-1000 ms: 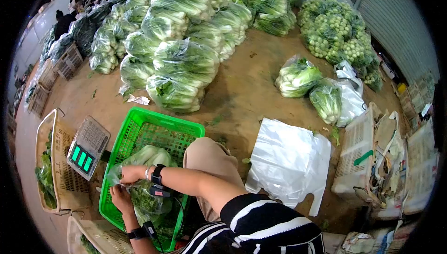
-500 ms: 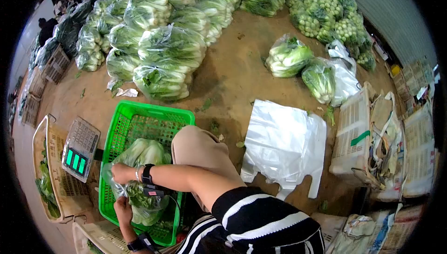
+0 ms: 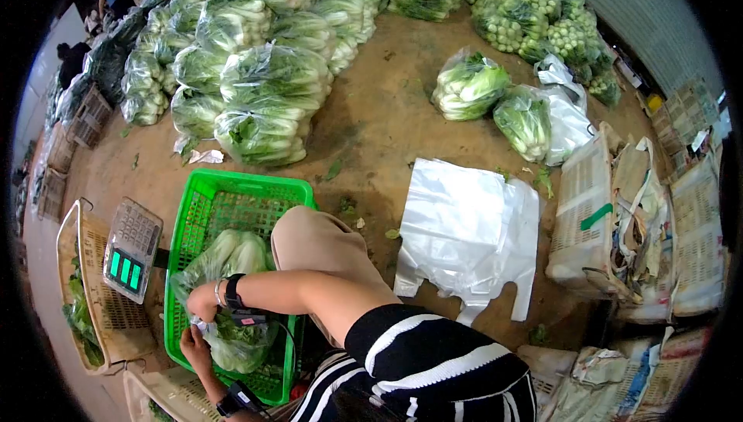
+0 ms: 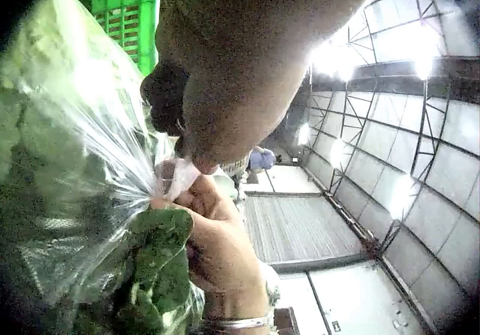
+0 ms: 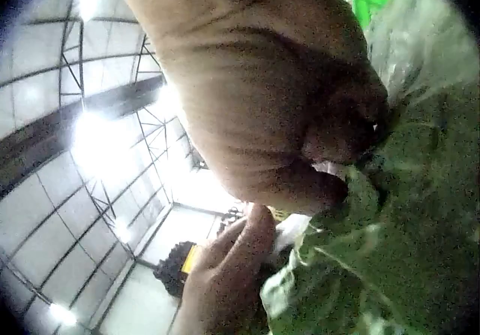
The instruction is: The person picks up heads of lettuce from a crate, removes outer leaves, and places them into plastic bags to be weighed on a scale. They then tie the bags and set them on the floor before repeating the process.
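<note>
A clear bag of leafy greens [image 3: 237,342] lies in the green basket [image 3: 290,187], its neck gathered tight at the left side. Both hands meet at that neck. My right hand [image 3: 204,300], the upper one in the head view, pinches the twisted plastic with curled fingers. Below it, my left hand [image 3: 195,347] pinches the bag's end. In the left wrist view the gathered plastic [image 4: 135,188] fans out from the fingers, and a dark green leaf [image 4: 161,264] pokes out beside them. Leaves hide part of the fingertips in the right wrist view.
A scale [image 3: 133,248] with a lit display stands left of the basket, beside a beige crate [image 3: 116,314]. White plastic bags [image 3: 464,228] lie flat on the floor at right. Bagged vegetables [image 3: 271,97] are piled ahead; another crate [image 3: 576,213] stands far right.
The right hand has rotated at the bag's neck, its knuckles now turned differently, and sits closer to the left hand. The head view has shifted, moving the basket slightly left.
</note>
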Demonstrator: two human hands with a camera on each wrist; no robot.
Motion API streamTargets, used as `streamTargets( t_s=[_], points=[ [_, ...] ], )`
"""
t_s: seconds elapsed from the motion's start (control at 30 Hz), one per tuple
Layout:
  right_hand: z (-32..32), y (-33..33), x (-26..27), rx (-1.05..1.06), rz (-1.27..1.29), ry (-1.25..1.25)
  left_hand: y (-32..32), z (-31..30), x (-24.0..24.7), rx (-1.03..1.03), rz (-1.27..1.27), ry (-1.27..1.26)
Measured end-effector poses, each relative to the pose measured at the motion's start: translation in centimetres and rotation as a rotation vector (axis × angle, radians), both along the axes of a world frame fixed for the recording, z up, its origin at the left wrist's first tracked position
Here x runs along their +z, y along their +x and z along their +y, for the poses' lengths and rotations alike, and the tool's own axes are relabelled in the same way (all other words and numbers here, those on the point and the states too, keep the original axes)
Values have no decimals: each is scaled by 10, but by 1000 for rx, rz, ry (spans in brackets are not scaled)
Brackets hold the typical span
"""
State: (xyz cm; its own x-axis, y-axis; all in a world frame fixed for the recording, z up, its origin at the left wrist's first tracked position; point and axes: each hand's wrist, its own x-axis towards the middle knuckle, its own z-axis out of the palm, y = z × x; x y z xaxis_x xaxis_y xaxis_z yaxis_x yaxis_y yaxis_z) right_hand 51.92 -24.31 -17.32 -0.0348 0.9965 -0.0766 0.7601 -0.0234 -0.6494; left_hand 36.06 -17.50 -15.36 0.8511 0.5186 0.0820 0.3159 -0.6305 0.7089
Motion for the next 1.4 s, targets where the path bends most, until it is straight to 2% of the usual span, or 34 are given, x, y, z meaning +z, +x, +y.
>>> streamTargets(
  t_s=[0.03, 0.07, 0.1, 0.17, 0.2, 0.27, 0.3, 0.33, 0.4, 0.43, 0.47, 0.5, 0.53, 0.57, 0.63, 0.67, 0.7, 0.73, 0.77, 0.83, 0.97, 1.07, 1.13, 1.2, 1.27, 1.3, 1.33, 1.4],
  points=[
    [4, 0, -1, -7, 36, 54, -2, 3, -1, 6, -5, 7],
    [10, 2, -4, 4, 33, 60, -8, 5, -3, 53, -80, -142],
    [15, 6, -7, -80, 37, 101, -13, 7, -5, 98, -157, -293],
    [8, 9, 5, -246, 43, 151, -21, 12, -2, 193, -218, -303],
    [4, 10, 15, -240, 41, 158, -24, 15, 3, 279, -275, -313],
    [-8, 12, 35, -375, 55, 285, -35, 26, 7, 275, -320, -205],
    [-20, 20, 51, -433, 9, 243, -37, 37, 6, 345, -293, -265],
    [-33, 26, 67, -442, 7, 249, -38, 44, 5, 416, -265, -325],
    [-66, 41, 97, -560, 96, 366, -37, 21, 31, 358, -263, -258],
    [-81, 52, 113, -546, 94, 386, -37, 31, 20, 415, -261, -111],
    [-91, 64, 116, -580, 112, 461, -51, 56, 12, 311, -146, -207],
    [-119, 70, 140, -626, 57, 609, -42, 42, 20, 442, -223, -189],
    [-141, 80, 157, -676, 106, 708, -33, 26, 27, 573, -300, -170],
    [-168, 90, 171, -727, 160, 803, -49, 57, 6, 454, -318, -328],
    [-214, 118, 190, -784, 193, 880, -48, 53, 11, 439, -283, -286],
    [-231, 135, 184, -902, 116, 1014, -45, 48, 14, 433, -257, -271],
    [-261, 141, 198, -933, 267, 965, -45, 48, 17, 429, -247, -267],
    [-280, 151, 198, -989, 277, 1031, -43, 47, 19, 421, -242, -263],
    [-306, 154, 202, -1140, 179, 990, -44, 45, 23, 419, -230, -257],
    [-348, 166, 198, -1197, 83, 1005, -44, 43, 25, 407, -204, -257],
    [-429, 189, 176, -1415, -118, 768, -52, 38, 25, 405, -130, -273],
    [-494, 242, 134, -1609, -190, 449, -58, 39, 22, 401, -72, -287],
    [-539, 235, 124, -1787, -308, 252, -63, 41, 19, 401, -32, -301],
    [-597, 251, 92, -1786, -418, -37, -68, 42, 17, 403, 7, -310],
    [-653, 256, 57, -1846, -423, -57, -70, 42, 16, 403, 43, -311],
    [-686, 266, 17, -1897, -467, -11, -73, 42, 15, 407, 59, -312],
    [-700, 258, 7, -1985, -148, -115, -75, 42, 17, 407, 79, -310],
    [-709, 239, -33, -2087, -141, 136, -82, 45, 24, 408, 119, -295]
  ],
)
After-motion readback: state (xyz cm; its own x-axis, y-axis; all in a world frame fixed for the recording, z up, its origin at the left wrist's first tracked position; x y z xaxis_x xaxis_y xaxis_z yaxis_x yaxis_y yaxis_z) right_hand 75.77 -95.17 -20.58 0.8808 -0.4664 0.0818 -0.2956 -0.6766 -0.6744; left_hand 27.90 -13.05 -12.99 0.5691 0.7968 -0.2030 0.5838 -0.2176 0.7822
